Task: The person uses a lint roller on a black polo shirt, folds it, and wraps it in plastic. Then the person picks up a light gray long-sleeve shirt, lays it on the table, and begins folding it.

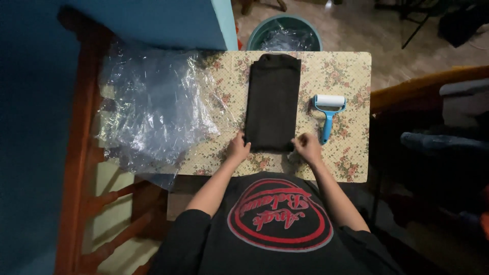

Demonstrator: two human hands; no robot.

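Note:
A folded black garment lies lengthwise on the table with a floral cloth. My left hand pinches its near left corner. My right hand grips the near right corner. Both hands rest at the garment's near edge, fingers closed on the fabric. A blue-handled lint roller with a white roll lies just right of the garment, close to my right hand.
Crumpled clear plastic wrap covers the table's left part and hangs over its edge. A teal bin lined with plastic stands beyond the far edge. A wooden chair sits at the left, dark furniture at the right.

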